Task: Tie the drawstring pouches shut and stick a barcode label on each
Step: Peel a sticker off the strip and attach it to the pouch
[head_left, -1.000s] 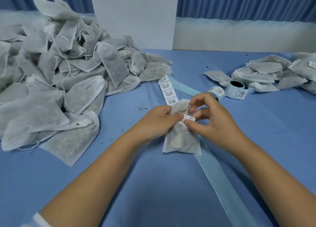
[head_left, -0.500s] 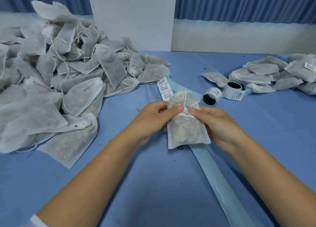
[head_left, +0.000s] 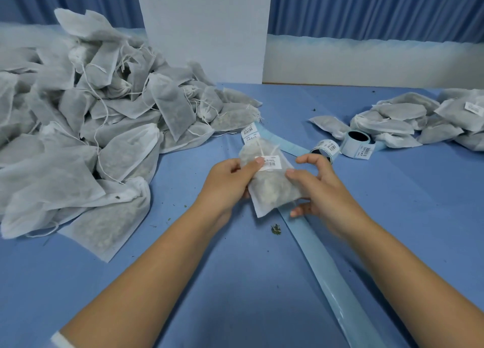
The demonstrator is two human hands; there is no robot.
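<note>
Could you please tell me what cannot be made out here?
Head view: barcode label print, too small to read.
Head view: left hand, fingers mostly hidden behind the pouch.
Head view: right hand blurred; its hold on the pouch is unclear.
Head view: pile of pouches, cut by left edge.

left pile cut by left edge | right pile cut by right edge | pouch label unreadable

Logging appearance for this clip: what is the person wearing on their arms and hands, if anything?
Both forearms are bare. The left hand and right hand have no gloves, and no ring, watch or bracelet shows. The only clothing in view is a white sleeve edge on the left arm, at the frame's bottom-left corner.
</note>
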